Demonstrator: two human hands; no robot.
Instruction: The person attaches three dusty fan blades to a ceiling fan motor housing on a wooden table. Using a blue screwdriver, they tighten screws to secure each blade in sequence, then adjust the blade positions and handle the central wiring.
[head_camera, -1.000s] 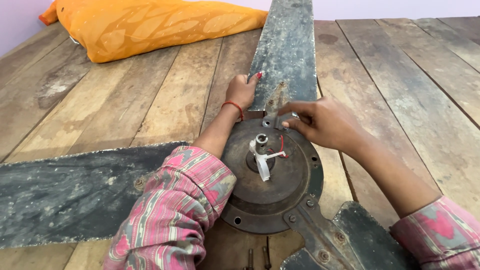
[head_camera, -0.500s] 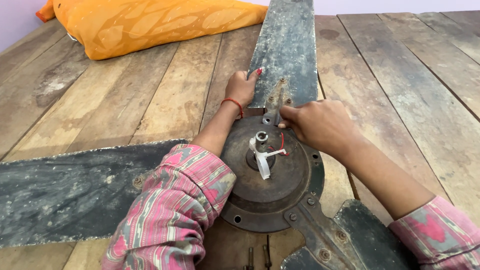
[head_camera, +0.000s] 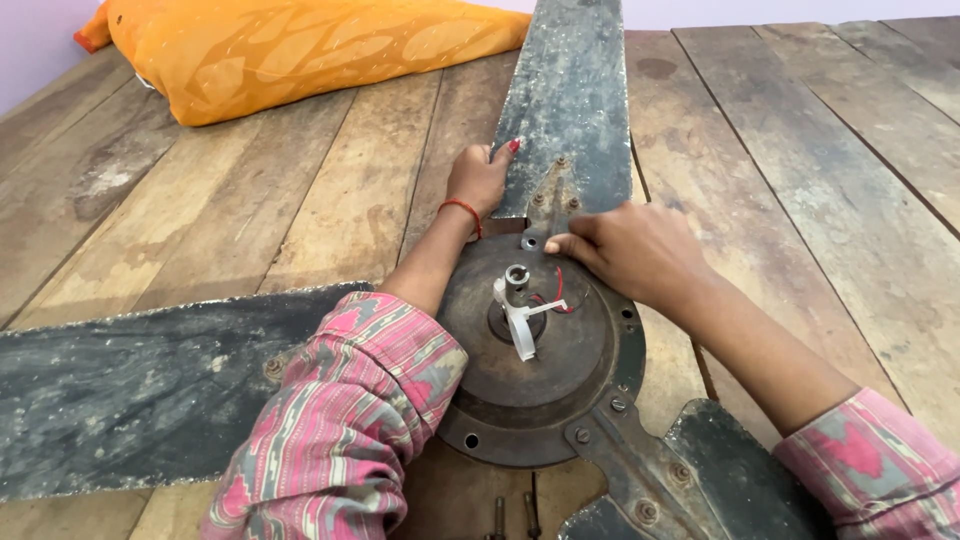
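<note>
An old dusty ceiling fan lies on a wooden plank floor, its round rusty motor housing (head_camera: 545, 380) in the middle with a white plastic piece and red wires at the shaft (head_camera: 520, 310). My left hand (head_camera: 480, 178) grips the left edge of the far blade (head_camera: 575, 95) near its root. My right hand (head_camera: 635, 250) rests with fingers curled at the blade bracket (head_camera: 550, 205) where it meets the housing; I cannot tell whether it holds anything.
A second blade (head_camera: 140, 385) stretches left and a third (head_camera: 700, 485) lies at the bottom right. An orange cushion (head_camera: 290, 50) sits at the far left. Two loose bolts (head_camera: 515, 515) lie near the bottom edge.
My right hand has shifted slightly toward the blade bracket and curled closer to it. The left hand stays on the blade's edge.
</note>
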